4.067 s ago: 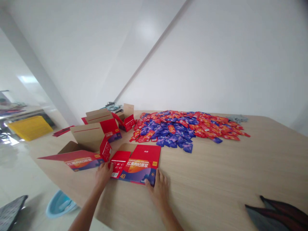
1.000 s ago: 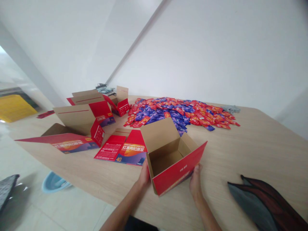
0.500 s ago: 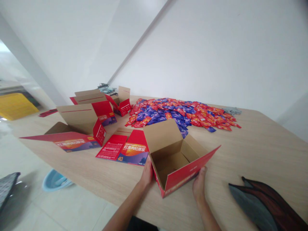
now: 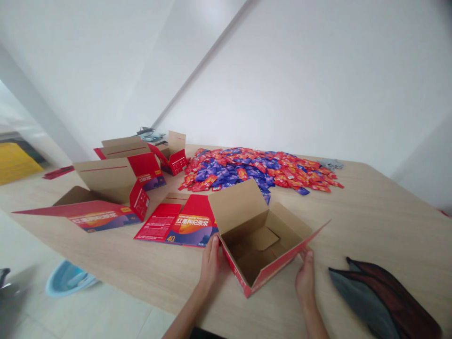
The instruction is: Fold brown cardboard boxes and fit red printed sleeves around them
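Note:
An open red cardboard box [image 4: 238, 207], plain brown inside and with its flaps up, stands on the table between my hands. My left hand [image 4: 211, 266] grips its left side near the rim. At the right end my right hand [image 4: 305, 278] has its fingers closed around the edge by the front flap; part of these fingers is hidden behind the cardboard. Inside the box a brown inner flap [image 4: 269, 238] sticks up from the bottom. Beside my left hand lies a flattened printed carton [image 4: 192, 228], red and purple with an orange design.
Several opened boxes [image 4: 106, 219] stand at the left. A heap of red and purple sachets [image 4: 240, 167] spreads along the back of the wooden table [image 4: 367, 212]. Dark mesh-like items [image 4: 384, 296] lie at the right front. A blue basin [image 4: 67, 280] is on the floor.
The box has turned and tipped slightly, showing more of its inside and a raised inner flap. My right hand has shifted right, to the box's right end. The view has moved slightly.

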Available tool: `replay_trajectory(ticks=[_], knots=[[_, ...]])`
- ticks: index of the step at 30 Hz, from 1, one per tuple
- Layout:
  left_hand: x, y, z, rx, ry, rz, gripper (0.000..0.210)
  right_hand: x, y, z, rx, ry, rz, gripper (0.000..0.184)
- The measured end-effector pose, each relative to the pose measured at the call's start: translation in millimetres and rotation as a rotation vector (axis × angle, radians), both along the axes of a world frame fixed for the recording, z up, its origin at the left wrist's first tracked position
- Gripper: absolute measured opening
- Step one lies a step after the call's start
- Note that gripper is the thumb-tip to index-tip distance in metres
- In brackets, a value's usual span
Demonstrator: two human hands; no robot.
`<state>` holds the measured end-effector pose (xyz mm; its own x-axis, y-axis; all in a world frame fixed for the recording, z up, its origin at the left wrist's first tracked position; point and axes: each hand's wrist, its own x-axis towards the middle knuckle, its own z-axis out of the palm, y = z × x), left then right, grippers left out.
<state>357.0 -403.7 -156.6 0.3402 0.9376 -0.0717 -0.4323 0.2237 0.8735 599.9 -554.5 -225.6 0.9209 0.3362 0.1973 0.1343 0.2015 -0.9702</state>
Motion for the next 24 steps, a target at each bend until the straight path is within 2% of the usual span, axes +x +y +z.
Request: replay_trajectory(ticks=[4,7,8,10,12,14,16,18,20,21,22,24], knots=[[-12,1,9.8,0.208,0.223,0.098,0.041,18,-27,11.6,0.009,0.018,0.037,0.079],[-25,3,23.0,0.472,0.354,0.185,0.039,34,-47,41.1,0.006,-0.015,-0.002,0.075],[-29,3,30.6,0.581,0.385,0.215,0.037,39,-53,57.8,0.003,-0.058,-0.038,0.070],[-36,3,51.8,0.836,0.468,0.219,0.035,45,-61,102.1,-0.007,-0.213,-0.118,0.060],[-42,3,78.8,1.091,0.555,0.073,0.039,50,-63,156.7,-0.039,-0.418,-0.163,0.051],[-45,1,106.3,1.254,0.635,-0.179,0.045,53,-59,211.7,-0.099,-0.611,-0.119,0.045],[-46,-2,128.2,1.309,0.708,-0.390,0.050,56,-49,255.8,-0.234,-0.807,0.087,0.048],[-45,-6,141.6,1.303,0.768,-0.518,0.058,58,-35,281.7,-0.377,-0.995,0.406,0.062],[-42,-11,147.6,1.297,0.802,-0.591,0.058,60,-23,289.5,-0.476,-1.141,0.714,0.080],[-40,-14,148.7,1.302,0.812,-0.610,0.054,60,-19,288.4,-0.516,-1.190,0.825,0.082],[-39,-16,149.1,1.312,0.819,-0.620,0.049,60,-16,285.7,-0.559,-1.219,0.906,0.077],[-37,-20,148.9,1.334,0.818,-0.614,0.041,59,-18,279.3,-0.645,-1.224,0.994,0.055]])
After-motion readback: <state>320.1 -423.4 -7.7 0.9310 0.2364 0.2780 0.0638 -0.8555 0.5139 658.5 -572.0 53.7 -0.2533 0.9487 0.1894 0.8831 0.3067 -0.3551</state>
